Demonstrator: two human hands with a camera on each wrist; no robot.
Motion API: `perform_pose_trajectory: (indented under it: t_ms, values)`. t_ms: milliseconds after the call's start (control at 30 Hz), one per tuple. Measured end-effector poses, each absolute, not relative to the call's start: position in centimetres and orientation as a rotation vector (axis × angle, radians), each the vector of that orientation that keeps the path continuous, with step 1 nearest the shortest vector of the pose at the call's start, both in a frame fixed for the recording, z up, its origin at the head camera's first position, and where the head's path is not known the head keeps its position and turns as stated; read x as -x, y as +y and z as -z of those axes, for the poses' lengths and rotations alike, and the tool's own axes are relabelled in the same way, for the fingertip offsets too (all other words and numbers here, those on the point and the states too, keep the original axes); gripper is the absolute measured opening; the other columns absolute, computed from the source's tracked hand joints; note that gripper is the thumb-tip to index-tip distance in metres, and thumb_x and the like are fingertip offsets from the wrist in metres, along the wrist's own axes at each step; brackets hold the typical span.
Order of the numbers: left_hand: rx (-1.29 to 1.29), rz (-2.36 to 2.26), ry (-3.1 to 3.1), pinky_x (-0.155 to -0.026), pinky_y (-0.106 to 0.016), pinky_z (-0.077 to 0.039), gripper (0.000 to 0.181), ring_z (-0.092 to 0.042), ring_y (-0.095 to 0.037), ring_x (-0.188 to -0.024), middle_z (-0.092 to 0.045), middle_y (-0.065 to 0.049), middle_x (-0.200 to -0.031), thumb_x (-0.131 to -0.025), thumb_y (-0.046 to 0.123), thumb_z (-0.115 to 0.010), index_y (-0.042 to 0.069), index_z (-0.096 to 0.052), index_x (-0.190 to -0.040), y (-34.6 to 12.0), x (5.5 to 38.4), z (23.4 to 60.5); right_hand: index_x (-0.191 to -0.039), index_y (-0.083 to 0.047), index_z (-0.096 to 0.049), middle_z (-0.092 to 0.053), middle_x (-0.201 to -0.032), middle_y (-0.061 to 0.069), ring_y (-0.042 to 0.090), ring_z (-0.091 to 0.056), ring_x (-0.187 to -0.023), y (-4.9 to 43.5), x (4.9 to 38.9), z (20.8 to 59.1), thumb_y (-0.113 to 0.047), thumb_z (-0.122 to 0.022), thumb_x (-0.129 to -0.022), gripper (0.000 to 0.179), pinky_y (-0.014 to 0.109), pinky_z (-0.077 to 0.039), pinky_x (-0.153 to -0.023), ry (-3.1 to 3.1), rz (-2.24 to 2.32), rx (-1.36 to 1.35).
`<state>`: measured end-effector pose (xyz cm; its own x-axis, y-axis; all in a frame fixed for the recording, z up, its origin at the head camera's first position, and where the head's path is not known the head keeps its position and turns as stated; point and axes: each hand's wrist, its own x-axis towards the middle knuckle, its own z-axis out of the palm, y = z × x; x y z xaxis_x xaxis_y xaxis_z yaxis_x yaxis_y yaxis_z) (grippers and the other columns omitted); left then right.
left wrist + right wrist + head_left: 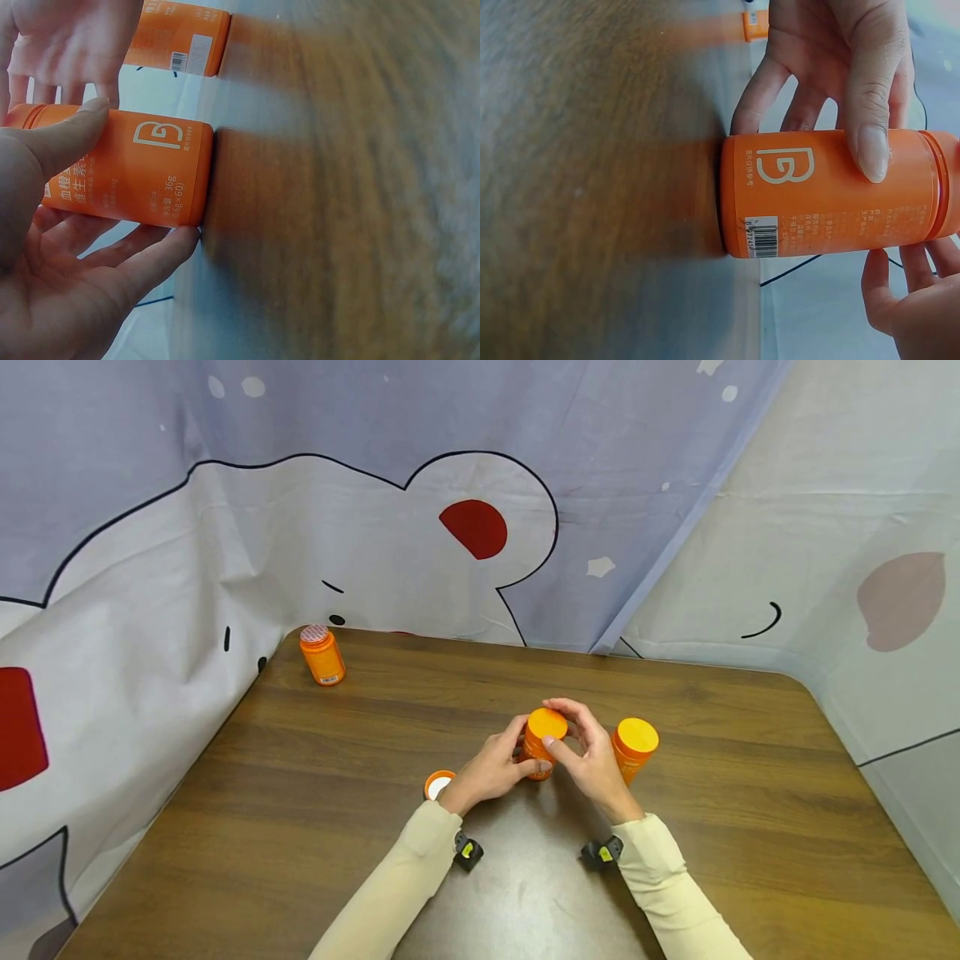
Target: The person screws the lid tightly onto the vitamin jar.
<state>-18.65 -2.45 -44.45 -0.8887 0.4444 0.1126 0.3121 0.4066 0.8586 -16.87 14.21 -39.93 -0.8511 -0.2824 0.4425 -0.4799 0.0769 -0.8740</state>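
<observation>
Orange jar (pixel 161 161) is standing upright mid-tabletop (pixel 750 793), pale B-ish logo and pale print on the body, barcode low down, plain yellow-orange lid (pixel 547 723) on top. Left hand (pixel 489 768) is wrapped round the body, thumb across the front; right hand (pixel 592 756) has its fingers curled round the lid. Right neighbour (pixel 635 747) crowds the right hand, and a loose cap (pixel 439 783) sits by the left wrist. Plenty of bare wood toward the far edge and right edge; the corner jar (pixel 324 657) is way off far-left.
</observation>
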Motion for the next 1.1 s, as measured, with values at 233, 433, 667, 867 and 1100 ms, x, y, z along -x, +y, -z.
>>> perform_pose_trajectory:
  t_ms: [233, 433, 667, 867, 1100]
  values:
    - [-0.676, -1.478, 2.536, -0.092, -0.031, -0.044, 0.063, -0.054, -0.014, -0.110, -0.053, -0.002, -0.125, -0.084, 0.029, -0.067, 0.020, -0.032, -0.136, -2.56, 18.57, 44.42, -0.122, 0.012, -0.044, -0.047, -0.121, 0.028, 0.040, -0.050, -0.104, 14.01, 16.78, 39.91, 0.009, -0.061, -0.081, 0.045, 0.030, -0.042, -0.088, -2.223, -1.858, -0.719]
    - [-0.683, -1.485, 2.537, -0.093, -0.030, -0.044, 0.062, -0.054, -0.013, -0.110, -0.053, -0.001, -0.125, -0.084, 0.029, -0.066, 0.021, -0.033, -0.136, -2.57, 18.57, 44.42, -0.120, 0.008, -0.045, -0.049, -0.120, 0.019, 0.034, -0.050, -0.104, 13.85, 16.77, 39.96, 0.003, -0.067, -0.079, 0.048, 0.033, -0.042, -0.086, -2.272, -1.803, -0.607]
    - [-0.702, -1.491, 2.538, -0.093, -0.032, -0.044, 0.063, -0.055, -0.015, -0.110, -0.053, -0.003, -0.125, -0.083, 0.031, -0.066, 0.018, -0.033, -0.136, -2.50, 18.59, 44.40, -0.125, 0.005, -0.043, -0.048, -0.124, 0.016, 0.032, -0.046, -0.113, 13.89, 16.71, 39.88, -0.001, -0.065, -0.081, 0.050, 0.036, -0.037, -0.093, -2.263, -1.787, -0.589]
    - [-0.705, -1.505, 2.525, -0.090, -0.031, -0.045, 0.063, -0.056, -0.014, -0.108, -0.055, -0.004, -0.123, -0.084, 0.029, -0.066, 0.018, -0.033, -0.136, -2.52, 18.59, 44.41, -0.129, 0.009, -0.038, -0.044, -0.131, 0.020, 0.037, -0.041, -0.119, 14.05, 16.68, 39.78, 0.009, -0.057, -0.082, 0.050, 0.038, -0.037, -0.095, -2.210, -1.806, -0.739]
    - [-0.688, -1.496, 2.522, -0.091, -0.031, -0.045, 0.064, -0.055, -0.014, -0.110, -0.054, -0.003, -0.124, -0.084, 0.029, -0.067, 0.019, -0.032, -0.136, -2.49, 18.60, 44.43, -0.126, 0.010, -0.039, -0.047, -0.128, 0.020, 0.039, -0.044, -0.114, 14.15, 16.78, 40.01, 0.010, -0.058, -0.082, 0.048, 0.036, -0.037, -0.094, -2.189, -1.849, -0.770]
